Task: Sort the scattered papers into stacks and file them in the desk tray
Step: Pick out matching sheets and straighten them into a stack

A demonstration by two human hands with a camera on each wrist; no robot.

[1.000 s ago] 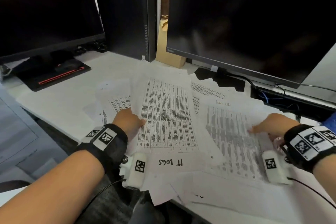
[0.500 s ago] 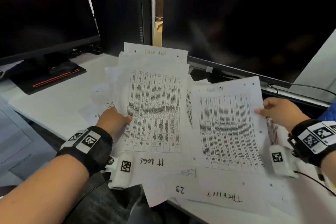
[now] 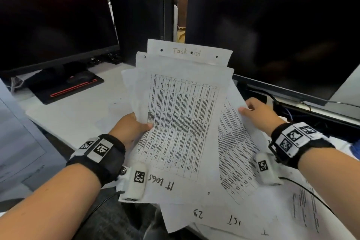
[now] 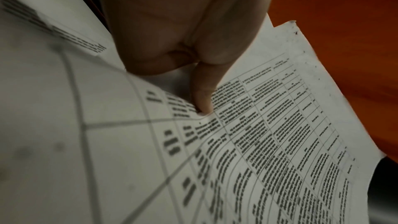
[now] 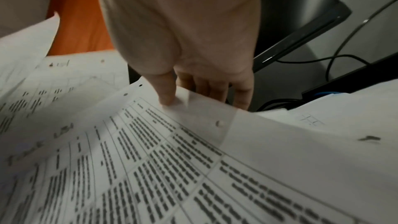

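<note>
Here, my left hand (image 3: 129, 126): it holds a bundle of printed sheets (image 3: 181, 122) by its left edge, thumb (image 4: 203, 98) pressed on the top page, the other fingers hidden behind the paper.
Left grip: closed on the bundle, thumb on top and palm behind.
Bundle: lifted off the desk (image 3: 78, 115) and tilted up toward me; the top page is a printed table with "IT LOGS" handwritten at its near margin; a page headed "Task List" (image 3: 187, 51) sticks out at the far end.
My right hand (image 3: 257, 113): it pinches the far right edge of a second printed sheet (image 3: 237, 148), thumb on the printed face, fingers (image 5: 217, 91) curled behind it.
Right grip: closed on that sheet, which bows and slips partly under the right side of the bundle.
Loose papers (image 3: 224, 218): more sheets lie flat on the near edge of the desk below both hands, with handwritten marks I cannot fully read; some overhang the edge toward my lap.
Desk tray: I cannot see it in any view.
Surroundings: a dark monitor (image 3: 272, 31) stands far right, another monitor (image 3: 52, 15) far left, a black computer case (image 3: 142, 23) between them, and a black pad with a red stripe (image 3: 68, 87) lies on the left of the desk.
</note>
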